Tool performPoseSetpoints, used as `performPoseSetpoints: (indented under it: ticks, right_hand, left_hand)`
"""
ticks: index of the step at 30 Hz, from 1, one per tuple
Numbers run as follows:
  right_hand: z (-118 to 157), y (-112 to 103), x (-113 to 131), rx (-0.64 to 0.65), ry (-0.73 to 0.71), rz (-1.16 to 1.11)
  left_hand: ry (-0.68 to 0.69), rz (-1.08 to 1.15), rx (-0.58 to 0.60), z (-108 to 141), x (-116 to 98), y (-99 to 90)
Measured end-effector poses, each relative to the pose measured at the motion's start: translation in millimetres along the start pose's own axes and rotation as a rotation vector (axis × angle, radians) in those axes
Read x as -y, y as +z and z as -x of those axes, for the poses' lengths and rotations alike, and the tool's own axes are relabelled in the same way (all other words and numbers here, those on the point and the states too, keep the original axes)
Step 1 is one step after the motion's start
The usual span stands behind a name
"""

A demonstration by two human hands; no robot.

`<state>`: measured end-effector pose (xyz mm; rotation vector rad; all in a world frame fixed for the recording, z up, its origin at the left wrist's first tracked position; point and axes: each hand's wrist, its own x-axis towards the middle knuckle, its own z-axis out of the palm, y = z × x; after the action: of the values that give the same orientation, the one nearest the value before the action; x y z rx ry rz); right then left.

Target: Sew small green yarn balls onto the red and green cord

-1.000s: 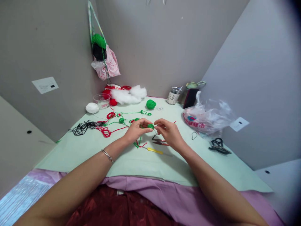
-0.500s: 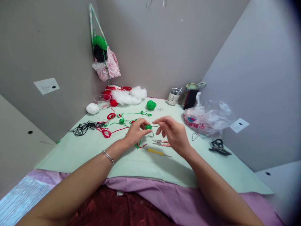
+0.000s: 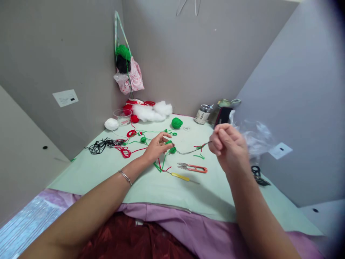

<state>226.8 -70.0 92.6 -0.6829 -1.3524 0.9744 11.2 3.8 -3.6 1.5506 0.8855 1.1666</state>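
My left hand [image 3: 157, 146] holds a small green yarn piece [image 3: 171, 147] near its thumb, with the upper fingers lifted a little apart. A dark thread [image 3: 188, 152] runs from that piece to my right hand [image 3: 229, 145], whose fingertips are pinched on its far end. Whether a needle sits in the pinch is hidden. Below the thread lie orange-handled thread snips [image 3: 194, 168] and a yellow-handled crochet hook [image 3: 180, 177]. Short red and green yarn scraps [image 3: 199, 147] are on the table under the thread.
At the left lie tangled black yarn [image 3: 101, 145], red yarn loops [image 3: 125, 151] and a white ball [image 3: 111, 124]. White stuffing [image 3: 149, 112] and a green yarn ball [image 3: 176, 123] sit farther back. A pen can [image 3: 202, 115], plastic bag [image 3: 257, 136] and black hair claw [image 3: 260, 178] stand rightward.
My right hand has moved right and up from beside the green piece, drawing the dark thread out long. The left hand stays near its place. The view has shifted slightly.
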Motion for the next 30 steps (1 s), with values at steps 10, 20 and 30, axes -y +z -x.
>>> performPoseSetpoints:
  ticks: [10, 20, 30]
  right_hand:
    - [-13, -22, -17, -0.192, 0.039, 0.052]
    - [-8, -31, 9, -0.175, -0.169, -0.096]
    - [23, -15, 7, 0.438, 0.007, 0.004]
  left_hand:
    - [-0.052, 0.112, 0.190, 0, -1, -3.8]
    - [0.173, -0.321, -0.027, -5, 16, -9.4]
    - [-0.030, 0.133, -0.075, -7, -3, -12.9]
